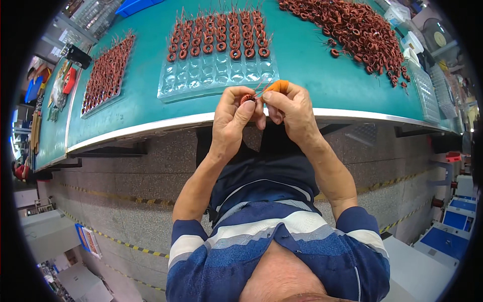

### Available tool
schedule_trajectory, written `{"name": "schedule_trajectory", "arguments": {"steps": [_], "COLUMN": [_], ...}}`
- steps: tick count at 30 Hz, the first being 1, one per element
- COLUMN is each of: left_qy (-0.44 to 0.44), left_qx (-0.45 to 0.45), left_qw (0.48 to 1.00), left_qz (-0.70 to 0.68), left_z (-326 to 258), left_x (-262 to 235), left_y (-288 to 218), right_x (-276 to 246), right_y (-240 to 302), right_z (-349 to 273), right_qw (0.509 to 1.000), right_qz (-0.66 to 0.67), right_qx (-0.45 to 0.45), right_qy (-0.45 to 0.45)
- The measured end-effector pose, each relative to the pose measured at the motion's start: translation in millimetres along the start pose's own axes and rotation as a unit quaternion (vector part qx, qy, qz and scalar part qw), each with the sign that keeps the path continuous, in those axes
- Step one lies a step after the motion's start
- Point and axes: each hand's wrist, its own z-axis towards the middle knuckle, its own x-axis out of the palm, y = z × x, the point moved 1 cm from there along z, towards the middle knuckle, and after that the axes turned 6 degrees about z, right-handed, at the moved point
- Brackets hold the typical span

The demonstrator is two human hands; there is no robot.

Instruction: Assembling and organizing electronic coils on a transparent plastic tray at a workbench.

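Observation:
Just over the table's front edge, my left hand point(229, 123) pinches a toroidal coil point(247, 98), a small dark ring wound with copper-coloured wire. Thin reddish wire leads point(259, 93) run from the coil toward my right hand point(298, 111). That hand's thumb and index finger are pressed together on the leads, close beside the coil. An orange finger cot point(278, 86) covers the right index finger. Directly beyond both hands lies a clear plastic tray point(168, 86), its far rows filled with similar coils standing with leads up, its near pockets without coils.
A second tray packed with coils point(108, 75) sits to the left on the green table point(146, 60). A large heap of loose coils point(352, 35) covers the far right. Stacked clear trays point(427, 93) stand at the right edge, and a blue bin point(136, 6) at the far left.

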Motion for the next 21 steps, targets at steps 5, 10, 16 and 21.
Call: {"name": "schedule_trajectory", "arguments": {"steps": [5, 10, 16, 21], "left_qy": [-0.018, -0.051, -0.08, -0.052], "left_qx": [-0.061, -0.037, -0.009, -0.035], "left_qw": [0.993, 0.988, 0.984, 0.986], "left_qz": [0.103, 0.143, 0.156, 0.155], "left_z": [7.8, 4.5, 4.0, 5.6], "left_x": [-6.5, -10.6, -4.2, -7.3], "left_y": [-4.1, 8.8, 7.1, 6.4], "right_x": [5.0, 9.6, 8.6, 8.5], "right_y": [-6.6, -15.8, -19.3, -18.8], "right_z": [-2.3, 0.3, 2.5, 2.7], "right_qw": [0.994, 0.998, 0.997, 0.995], "right_qz": [-0.094, -0.035, -0.025, -0.031], "right_qx": [-0.046, -0.038, -0.042, -0.082], "right_qy": [-0.019, -0.026, -0.059, -0.053]}}
